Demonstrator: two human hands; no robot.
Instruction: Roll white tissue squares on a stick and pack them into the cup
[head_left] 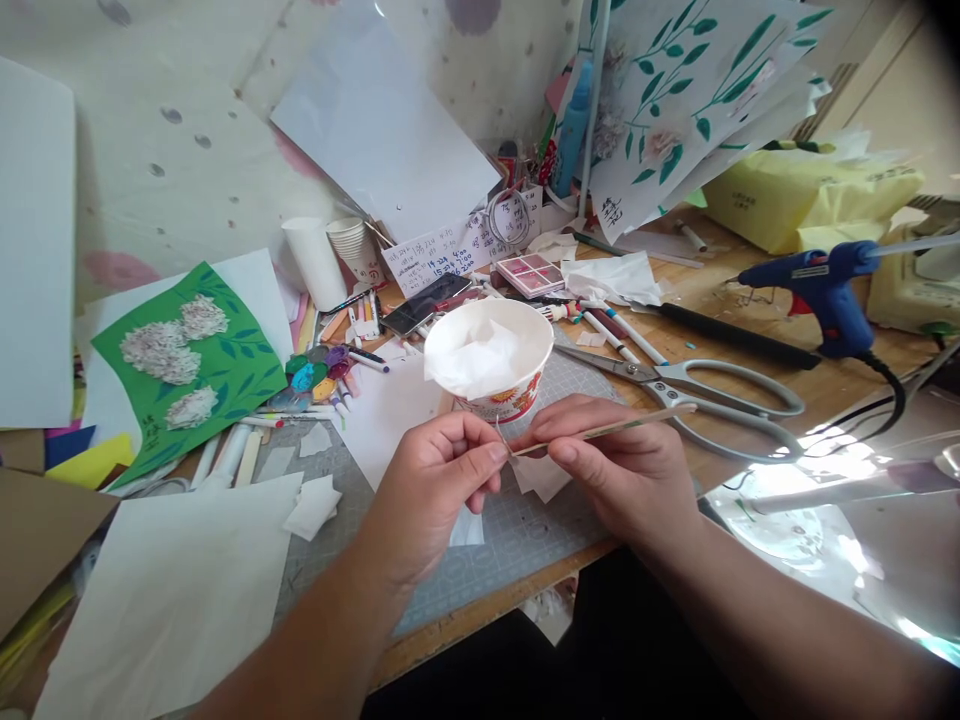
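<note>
A thin, light wooden stick [622, 426] lies slantwise in my right hand [637, 470], gripped between thumb and fingers. Its blunt end points up to the right, and its narrow end reaches my left fingertips. My left hand [442, 465] is closed in a pinch at that narrow end. A thin pale wisp sticks up there, too small to identify. Just beyond both hands stands a white paper bowl [491, 345] with a printed red and yellow side, holding crumpled white tissue [480, 360]. Small white paper pieces lie on the grey cutting mat [480, 580] below my hands.
Large grey-handled scissors [660, 375] lie right of the bowl, near a blue glue gun [817, 290] with its cable. A green card with paper flowers [187, 370] rests at left. Pens, a phone [427, 303] and paper cups [315, 265] crowd the back.
</note>
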